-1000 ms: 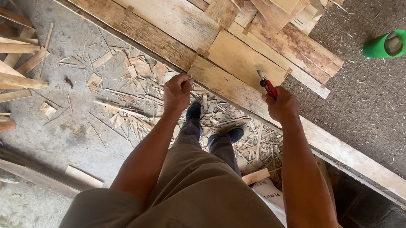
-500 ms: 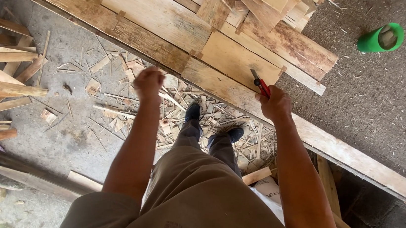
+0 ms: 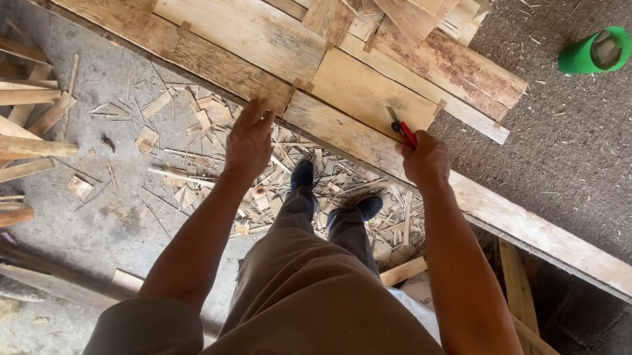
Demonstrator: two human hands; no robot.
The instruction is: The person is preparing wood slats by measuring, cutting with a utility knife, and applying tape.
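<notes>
Left hand (image 3: 249, 142) now farther left, fingertips at the plank (image 3: 226, 72) edge.

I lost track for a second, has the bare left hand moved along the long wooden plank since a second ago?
Yes. The left hand has slid left along the long wooden plank, away from the right hand.

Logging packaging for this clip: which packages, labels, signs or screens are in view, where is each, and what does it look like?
White sack: on the floor below the plank edge, beside the person's right leg, partly hidden; white with small dark print.
Green cylindrical container: lying on the dark surface at upper right; bright green, no label visible.
No signs or screens.
</notes>
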